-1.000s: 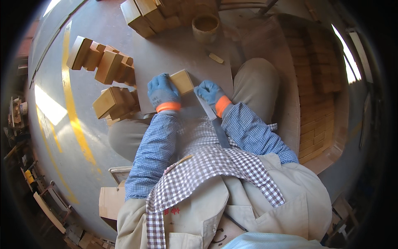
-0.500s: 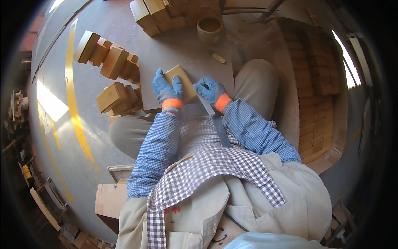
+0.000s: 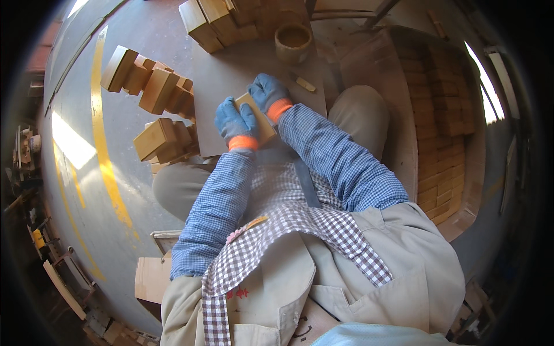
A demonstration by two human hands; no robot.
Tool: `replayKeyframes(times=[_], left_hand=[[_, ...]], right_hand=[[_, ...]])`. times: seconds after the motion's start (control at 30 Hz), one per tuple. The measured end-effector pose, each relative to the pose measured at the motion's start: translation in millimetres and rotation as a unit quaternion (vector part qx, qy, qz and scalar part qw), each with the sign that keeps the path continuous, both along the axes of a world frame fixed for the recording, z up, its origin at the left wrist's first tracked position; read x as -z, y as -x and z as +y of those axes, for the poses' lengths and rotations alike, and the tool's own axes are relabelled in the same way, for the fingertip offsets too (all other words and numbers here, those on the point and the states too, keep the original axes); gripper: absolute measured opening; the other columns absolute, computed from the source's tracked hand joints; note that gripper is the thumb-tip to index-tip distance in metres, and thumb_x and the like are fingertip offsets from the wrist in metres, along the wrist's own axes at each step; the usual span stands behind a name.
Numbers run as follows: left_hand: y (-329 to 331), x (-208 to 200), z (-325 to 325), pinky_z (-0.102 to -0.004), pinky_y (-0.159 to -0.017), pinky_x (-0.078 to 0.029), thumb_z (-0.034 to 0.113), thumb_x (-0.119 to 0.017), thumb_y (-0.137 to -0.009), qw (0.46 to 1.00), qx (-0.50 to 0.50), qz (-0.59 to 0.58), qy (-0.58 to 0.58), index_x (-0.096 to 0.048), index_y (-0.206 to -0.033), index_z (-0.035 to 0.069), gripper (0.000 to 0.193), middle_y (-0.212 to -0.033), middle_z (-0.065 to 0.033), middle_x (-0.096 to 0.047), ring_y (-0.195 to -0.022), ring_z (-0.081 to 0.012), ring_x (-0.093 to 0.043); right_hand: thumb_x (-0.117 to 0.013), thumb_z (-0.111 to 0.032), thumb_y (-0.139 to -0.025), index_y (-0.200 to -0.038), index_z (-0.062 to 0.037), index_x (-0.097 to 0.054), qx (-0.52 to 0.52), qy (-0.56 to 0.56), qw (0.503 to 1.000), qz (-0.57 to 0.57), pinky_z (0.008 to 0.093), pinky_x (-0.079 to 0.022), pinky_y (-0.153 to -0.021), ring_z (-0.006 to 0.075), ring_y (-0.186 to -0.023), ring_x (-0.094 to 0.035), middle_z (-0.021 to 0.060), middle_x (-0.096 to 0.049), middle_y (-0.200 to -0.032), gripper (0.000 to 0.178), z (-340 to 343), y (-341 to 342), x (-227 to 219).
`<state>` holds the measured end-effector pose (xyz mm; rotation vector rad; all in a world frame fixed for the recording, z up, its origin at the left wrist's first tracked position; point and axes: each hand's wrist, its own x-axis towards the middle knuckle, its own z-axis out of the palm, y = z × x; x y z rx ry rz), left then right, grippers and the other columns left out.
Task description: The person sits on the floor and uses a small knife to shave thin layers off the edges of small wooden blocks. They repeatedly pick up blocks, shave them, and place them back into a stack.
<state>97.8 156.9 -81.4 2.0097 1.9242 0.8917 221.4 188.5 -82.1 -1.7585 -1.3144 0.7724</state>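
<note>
A flat wooden block (image 3: 262, 122) lies over the near part of the grey board in front of me. My left hand (image 3: 235, 118), in a blue glove with an orange cuff, is closed around its left side, thumb on top. My right hand (image 3: 268, 92), gloved alike, is closed at the block's far right edge with its fingers curled in. Whatever its fingers hold is hidden. Below the block a dark grey strip (image 3: 307, 183) runs down over my checked apron, its upper end behind my right sleeve.
Wooden blocks stand in stacks left of the board (image 3: 210, 81) and at its far end (image 3: 216, 26). A round pot (image 3: 292, 41) and a small tan stick-like piece (image 3: 304, 85) rest on the board. At right, a large carton (image 3: 407, 167) holds rows of blocks.
My right hand has moved away from me, from the block's near right side to its far edge. The pale strip beneath that hand is out of sight. My left hand has barely shifted.
</note>
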Motion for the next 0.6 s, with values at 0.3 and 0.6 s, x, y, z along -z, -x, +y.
replayKeyframes(times=[0.3, 0.6], left_hand=[[-2.3, 0.8, -0.8, -0.0452, -0.095, -0.041, 0.029, -0.056, -0.086, 1.000, -0.002, -0.031, 0.004, -0.053, -0.120, 0.004, 0.042, -0.116, -0.0191, -0.055, -0.108, -0.0381, -0.051], [1.3, 0.1, 0.8, -0.0449, -0.093, -0.042, 0.027, -0.055, -0.087, 0.999, 0.019, -0.018, -0.022, -0.053, -0.119, 0.004, 0.039, -0.114, -0.0186, -0.056, -0.104, -0.0386, -0.053]], right_hand=[[-0.067, -0.023, -0.083, -0.075, -0.0065, -0.056, -0.010, 0.013, 0.998, 0.066, 0.0348, -0.048, -0.061, 0.0232, -0.062, -0.058, 0.0118, -0.060, -0.069, 0.022, -96.3, -12.9, -3.4], [-0.067, -0.026, -0.084, -0.076, -0.0056, -0.056, -0.025, 0.002, 0.996, 0.084, 0.0369, -0.048, -0.062, 0.0284, -0.063, -0.056, 0.0160, -0.060, -0.072, 0.025, -42.2, -10.3, 6.3]])
